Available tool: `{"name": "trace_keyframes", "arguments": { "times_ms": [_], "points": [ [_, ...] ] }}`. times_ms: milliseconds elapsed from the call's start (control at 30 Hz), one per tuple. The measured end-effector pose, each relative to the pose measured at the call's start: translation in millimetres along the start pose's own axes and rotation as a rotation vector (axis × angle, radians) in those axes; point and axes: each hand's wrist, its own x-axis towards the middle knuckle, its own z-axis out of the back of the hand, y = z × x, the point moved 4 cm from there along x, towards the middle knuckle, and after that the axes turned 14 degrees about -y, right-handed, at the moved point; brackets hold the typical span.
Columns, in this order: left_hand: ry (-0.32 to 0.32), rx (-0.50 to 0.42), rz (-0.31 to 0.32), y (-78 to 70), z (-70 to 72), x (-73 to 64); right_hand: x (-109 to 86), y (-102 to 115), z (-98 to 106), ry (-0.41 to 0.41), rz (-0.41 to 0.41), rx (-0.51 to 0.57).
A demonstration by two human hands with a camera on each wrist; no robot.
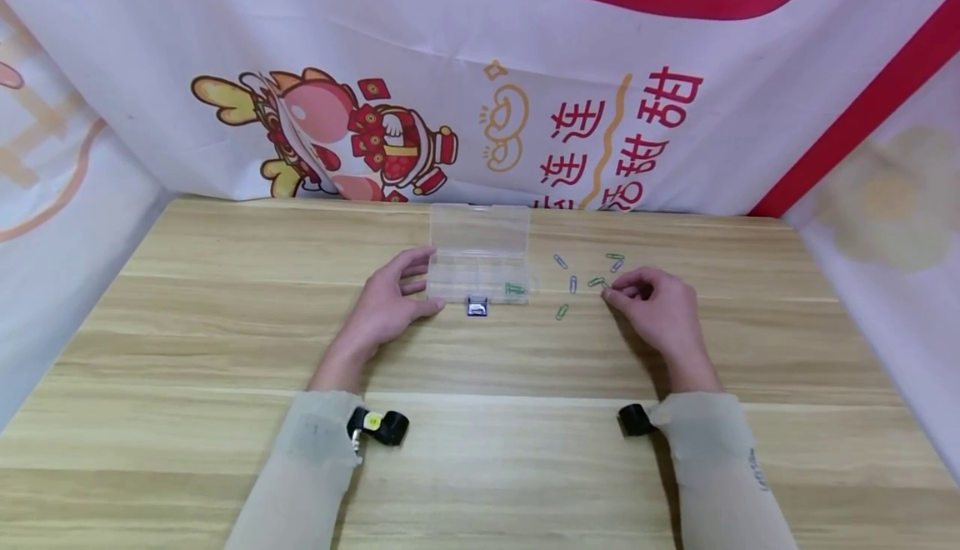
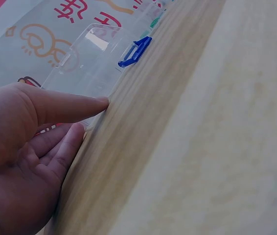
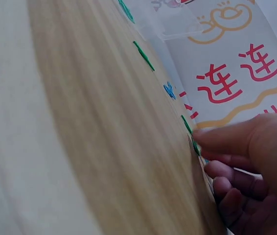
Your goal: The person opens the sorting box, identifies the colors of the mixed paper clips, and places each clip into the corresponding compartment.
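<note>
A clear plastic compartment box (image 1: 453,272) stands with its lid raised at the back and a blue latch (image 1: 477,307) hanging at the front. My left hand (image 1: 392,298) holds its left end, thumb at the front corner and fingers along the side. Green paper clips (image 1: 514,288) lie in the front right compartment. To the right of the box, my right hand (image 1: 654,307) pinches a green paper clip (image 3: 196,147) between thumb and fingertip, low over the table. Another green paper clip (image 1: 596,282) lies just left of those fingertips.
Loose on the wooden table (image 1: 480,467) are a green clip (image 1: 562,312) near the box, blue clips (image 1: 573,284) between box and right hand, and a green clip (image 1: 615,257) farther back. A printed cloth (image 1: 465,50) hangs behind the table's back edge.
</note>
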Motion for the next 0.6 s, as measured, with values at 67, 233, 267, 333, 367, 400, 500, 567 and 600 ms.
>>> {"name": "trace_keyframes", "arguments": {
  "times_ms": [67,233,267,333,367,400,500,567,600],
  "points": [
    [0.000,0.002,0.001,0.0,0.1,0.4,-0.3,0.5,-1.2,-0.004,0.028,-0.026],
    [0.002,0.003,-0.007,0.3,0.4,0.8,-1.5,2.3,-2.1,-0.023,0.050,-0.038],
    [0.002,0.002,-0.008,0.5,0.4,0.9,-1.8,2.6,-2.2,-0.024,0.051,-0.040],
    [0.002,-0.001,-0.012,0.8,0.3,0.9,-2.0,3.0,-2.4,-0.023,0.055,-0.044],
    [0.003,-0.003,-0.014,0.9,0.2,0.8,-2.0,3.3,-2.5,-0.020,0.058,-0.046],
    [0.004,-0.006,-0.015,1.0,0.2,0.8,-2.1,3.7,-2.5,-0.015,0.061,-0.048],
    [0.001,-0.002,-0.014,0.9,0.1,0.5,-1.6,4.4,-2.0,0.009,0.065,-0.051],
    [0.002,-0.003,-0.015,0.7,0.2,0.4,-1.4,5.2,-1.3,0.034,0.061,-0.045],
    [0.002,-0.003,-0.014,0.5,0.2,0.2,-1.3,5.7,-0.9,0.048,0.051,-0.035]
  ]
}}
